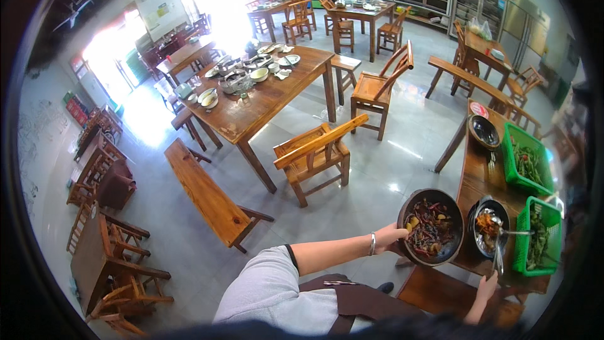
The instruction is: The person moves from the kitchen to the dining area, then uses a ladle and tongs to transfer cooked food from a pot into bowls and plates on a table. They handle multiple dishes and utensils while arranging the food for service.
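Observation:
My left hand (392, 237), with a metal bangle on its wrist, grips the rim of a dark round bowl (406, 212). Inside the bowl lie dried red chillies and yellowish pieces (427, 226) in dark residue. My right hand (487, 286) is closed on the handle of a metal utensil, apparently tongs (499, 256). The far end of this utensil reaches a black bowl (477, 241) on the wooden table (481, 179). That bowl holds orange-brown food scraps (486, 225) and a metal spoon or ladle (519, 233), whose handle points right.
Green plastic baskets of leafy vegetables (521, 257) and green pods or stems (527, 160) line the table's right side. Another dark bowl (483, 132) stands farther up. A bench (439, 288) is close below. Beyond are a chair (316, 160), a long bench (207, 189) and a dish-laden table (283, 99).

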Demonstrator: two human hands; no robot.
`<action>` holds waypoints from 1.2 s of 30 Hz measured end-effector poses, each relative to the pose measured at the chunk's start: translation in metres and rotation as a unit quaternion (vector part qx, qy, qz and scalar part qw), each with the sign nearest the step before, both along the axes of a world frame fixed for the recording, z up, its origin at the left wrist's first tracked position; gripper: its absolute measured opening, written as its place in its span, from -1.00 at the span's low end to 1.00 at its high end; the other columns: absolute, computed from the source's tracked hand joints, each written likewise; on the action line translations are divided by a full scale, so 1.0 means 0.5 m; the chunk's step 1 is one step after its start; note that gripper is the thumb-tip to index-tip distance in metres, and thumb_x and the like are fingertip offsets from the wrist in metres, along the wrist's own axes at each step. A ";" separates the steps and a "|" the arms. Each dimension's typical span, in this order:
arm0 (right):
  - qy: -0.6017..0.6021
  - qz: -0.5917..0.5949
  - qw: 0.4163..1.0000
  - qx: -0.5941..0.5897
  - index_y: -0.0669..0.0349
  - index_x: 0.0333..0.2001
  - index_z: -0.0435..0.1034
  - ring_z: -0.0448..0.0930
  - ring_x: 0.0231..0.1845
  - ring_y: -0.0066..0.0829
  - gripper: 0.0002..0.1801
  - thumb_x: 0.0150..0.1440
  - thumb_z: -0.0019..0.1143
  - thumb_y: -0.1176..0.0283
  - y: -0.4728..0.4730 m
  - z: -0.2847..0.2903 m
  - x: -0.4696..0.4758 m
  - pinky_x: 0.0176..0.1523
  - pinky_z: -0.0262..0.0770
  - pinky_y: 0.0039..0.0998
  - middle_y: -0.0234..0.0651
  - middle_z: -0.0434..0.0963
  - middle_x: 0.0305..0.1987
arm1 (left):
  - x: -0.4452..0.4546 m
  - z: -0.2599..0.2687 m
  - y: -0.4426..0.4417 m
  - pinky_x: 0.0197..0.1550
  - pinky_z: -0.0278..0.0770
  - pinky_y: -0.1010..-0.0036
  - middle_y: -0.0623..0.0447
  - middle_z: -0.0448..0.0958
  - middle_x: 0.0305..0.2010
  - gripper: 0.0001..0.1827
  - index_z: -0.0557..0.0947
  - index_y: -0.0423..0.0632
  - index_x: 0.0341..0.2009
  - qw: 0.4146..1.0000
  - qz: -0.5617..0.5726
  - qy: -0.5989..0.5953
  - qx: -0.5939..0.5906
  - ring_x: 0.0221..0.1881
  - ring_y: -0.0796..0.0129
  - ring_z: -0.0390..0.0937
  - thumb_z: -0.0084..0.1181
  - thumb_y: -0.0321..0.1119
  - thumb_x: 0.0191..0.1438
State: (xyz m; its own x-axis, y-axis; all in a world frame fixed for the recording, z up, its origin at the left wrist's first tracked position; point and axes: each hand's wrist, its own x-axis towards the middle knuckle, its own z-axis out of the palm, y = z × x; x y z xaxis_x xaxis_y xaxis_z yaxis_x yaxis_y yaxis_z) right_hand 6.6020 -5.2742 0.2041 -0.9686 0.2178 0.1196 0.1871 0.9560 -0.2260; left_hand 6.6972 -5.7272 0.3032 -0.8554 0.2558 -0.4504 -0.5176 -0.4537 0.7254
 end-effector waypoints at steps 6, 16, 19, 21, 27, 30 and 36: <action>0.001 0.031 0.980 0.199 0.14 0.03 0.17 0.39 -0.06 -0.24 -0.50 -0.04 0.03 0.41 0.009 -0.025 -0.019 -0.06 0.34 -0.31 -0.19 0.34 -0.03 | -0.034 0.027 0.041 -0.39 0.54 0.33 -0.01 0.43 -0.32 -0.55 0.27 -0.10 -0.09 1.000 0.023 0.014 -0.002 -0.37 0.28 0.48 -0.09 -0.35 -0.17; -0.052 0.152 0.986 -0.040 0.29 -0.01 0.22 0.33 0.04 -0.20 -0.53 -0.04 0.00 0.39 -0.068 0.069 0.034 0.09 0.23 -0.34 -0.06 0.31 0.02 | -0.094 0.010 0.139 -0.38 0.48 0.36 0.02 0.35 -0.32 -0.58 0.28 -0.12 -0.16 0.997 0.065 0.025 0.025 -0.34 0.31 0.41 -0.04 -0.34 -0.20; -0.082 0.159 0.953 -0.244 0.24 -0.01 0.22 0.36 -0.02 -0.19 -0.55 -0.04 -0.01 0.45 -0.075 -0.025 -0.060 0.00 0.29 -0.31 -0.13 0.34 -0.02 | -0.160 -0.108 0.190 -0.39 0.48 0.38 0.00 0.43 -0.38 -0.53 0.29 -0.14 -0.11 0.986 0.153 -0.002 -0.061 -0.41 0.34 0.43 -0.01 -0.34 -0.20; -0.006 0.154 0.961 -0.228 0.23 0.01 0.20 0.38 -0.05 -0.18 -0.55 -0.03 -0.05 0.50 -0.006 -0.046 -0.035 -0.04 0.32 -0.30 -0.13 0.36 -0.04 | -0.175 -0.036 0.213 -0.39 0.44 0.41 0.02 0.44 -0.38 -0.71 0.45 -0.19 -0.30 0.992 0.086 0.015 -0.086 -0.39 0.34 0.40 0.04 -0.32 -0.16; 0.023 0.216 0.943 -0.254 0.24 0.07 0.15 0.45 -0.22 -0.08 -0.50 0.01 -0.06 0.42 -0.033 0.058 -0.042 -0.17 0.34 -0.32 0.06 0.41 -0.23 | -0.211 -0.006 0.183 -0.28 0.53 0.27 -0.12 0.45 -0.17 -0.60 0.30 -0.28 -0.08 0.998 -0.012 -0.037 -0.045 -0.24 0.17 0.49 -0.15 -0.45 -0.09; -0.036 0.154 0.907 -0.389 0.34 0.03 0.18 0.45 -0.24 -0.39 -0.52 -0.01 -0.05 0.45 -0.009 0.112 -0.010 -0.14 0.33 -0.48 -0.08 0.43 -0.22 | -0.232 0.016 0.198 -0.28 0.52 0.24 -0.09 0.41 -0.14 -0.59 0.26 -0.21 -0.05 0.994 -0.037 -0.035 -0.093 -0.26 0.19 0.48 -0.19 -0.48 -0.09; -0.111 0.178 0.820 -0.533 0.39 0.02 0.20 0.38 -0.23 -0.63 -0.54 0.08 -0.03 0.35 -0.030 0.172 0.049 -0.16 0.32 -0.61 -0.36 0.40 -0.20 | -0.290 0.028 0.212 -0.30 0.52 0.26 -0.10 0.45 -0.26 -0.63 0.29 -0.22 -0.10 0.986 -0.108 -0.038 -0.124 -0.38 0.21 0.49 -0.20 -0.47 -0.09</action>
State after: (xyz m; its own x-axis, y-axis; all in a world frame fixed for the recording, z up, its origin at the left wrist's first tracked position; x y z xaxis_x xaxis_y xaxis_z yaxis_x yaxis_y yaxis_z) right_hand 6.6267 -5.2892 0.2902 -0.9657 -0.2173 -0.1421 0.0880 0.2411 -0.9665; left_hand 6.5524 -5.6211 0.3172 -0.7547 0.3019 -0.5824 -0.6396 -0.1409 0.7557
